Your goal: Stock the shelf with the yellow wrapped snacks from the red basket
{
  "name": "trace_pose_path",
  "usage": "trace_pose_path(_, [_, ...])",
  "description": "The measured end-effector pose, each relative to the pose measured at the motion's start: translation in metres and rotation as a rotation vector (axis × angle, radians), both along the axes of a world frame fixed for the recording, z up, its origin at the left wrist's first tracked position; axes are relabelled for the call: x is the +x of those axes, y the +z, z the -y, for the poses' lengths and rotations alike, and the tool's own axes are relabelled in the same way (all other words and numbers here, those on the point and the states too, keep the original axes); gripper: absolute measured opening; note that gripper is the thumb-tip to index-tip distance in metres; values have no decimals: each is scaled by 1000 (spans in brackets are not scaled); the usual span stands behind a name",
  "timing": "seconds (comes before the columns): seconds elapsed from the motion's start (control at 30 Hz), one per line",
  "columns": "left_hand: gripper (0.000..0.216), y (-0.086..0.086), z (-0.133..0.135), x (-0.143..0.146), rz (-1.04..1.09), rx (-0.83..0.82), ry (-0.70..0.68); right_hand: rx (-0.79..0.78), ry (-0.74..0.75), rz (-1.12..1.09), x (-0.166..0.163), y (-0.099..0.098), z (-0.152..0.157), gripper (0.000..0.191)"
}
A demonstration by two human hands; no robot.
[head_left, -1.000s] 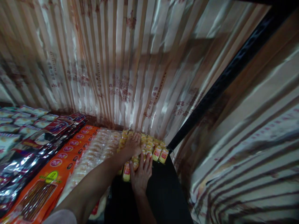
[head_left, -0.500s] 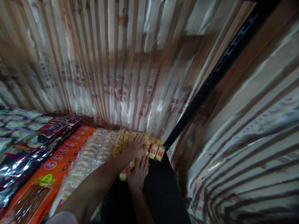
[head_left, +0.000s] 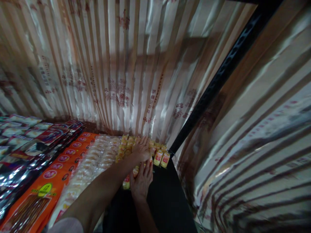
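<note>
Small yellow wrapped snack packets with red-and-white labels stand in tight rows on a black shelf. My left hand lies flat over the middle of these rows, fingers stretched toward the back. Just in front of it, my right hand touches the front packets, its fingers extended and its thumb apart on the left. Some yellow packets show between that thumb and the fingers. Both palms are hidden, along with the packets under them. My left forearm reaches in from the lower left.
Left of the yellow packets are rows of clear-wrapped pale snacks, orange snack bags and dark shiny bags. A striped, printed plastic sheet hangs behind. A slanting black metal post rises at the shelf's right corner.
The view has shifted slightly. Both hands stay on the yellow packets in nearly the same places, with only small finger movements.
</note>
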State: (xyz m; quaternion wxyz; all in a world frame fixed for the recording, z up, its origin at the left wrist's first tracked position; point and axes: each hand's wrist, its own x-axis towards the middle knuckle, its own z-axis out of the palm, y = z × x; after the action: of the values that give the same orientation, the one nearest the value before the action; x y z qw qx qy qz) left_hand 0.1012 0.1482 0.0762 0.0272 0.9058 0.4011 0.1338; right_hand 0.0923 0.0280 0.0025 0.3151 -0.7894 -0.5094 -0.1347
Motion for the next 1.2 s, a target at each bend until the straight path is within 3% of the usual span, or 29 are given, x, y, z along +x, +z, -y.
trace_pose_path(0.33, [55,2,-2,-10,-83,-3,28,-12,-4,-5,-2,9,2,62])
trace_pose_path(0.47, [55,6,2,-4,7,83,-85,-13,8,-11,0,4,2,61])
trace_pose_path(0.57, [53,7,4,11,17,59,-152,-29,19,-6,1,0,2,57])
trace_pose_path(0.73, [56,2,9,30,-45,-48,-94,-50,22,-10,3,-4,2,53])
trace_pose_path(0.93, [57,-6,12,29,-60,-66,-5,-81,46,-30,4,-3,3,54])
trace_pose_path(1.2, [64,3,18,29,-97,-84,65,-68,46,-70,2,-2,3,51])
